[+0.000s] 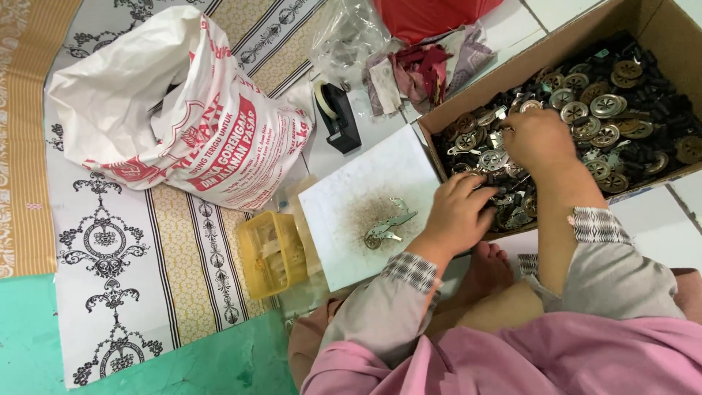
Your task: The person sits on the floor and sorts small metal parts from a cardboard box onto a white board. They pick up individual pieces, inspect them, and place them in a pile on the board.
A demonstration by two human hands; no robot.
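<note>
Left hand (459, 212): rests at the near edge of the cardboard box (662, 22), fingers curled together on small metal parts (504, 199). Just left, a metal piece (387, 225) lies on the white board (365, 197). Right hand (537, 139): farther in the box, fingers bent down into the metal discs (607, 106); grip cannot be determined. Far left: white sack (183, 110).

— What is the floor (512, 29) covered with?
— White tile is seen at right; a patterned mat (110, 241) is spread at left.
— What is laid on them?
— A printed sack (183, 110), a tape dispenser (338, 117), a white board (358, 212), a yellow box (272, 252), a cardboard box (585, 29).
</note>
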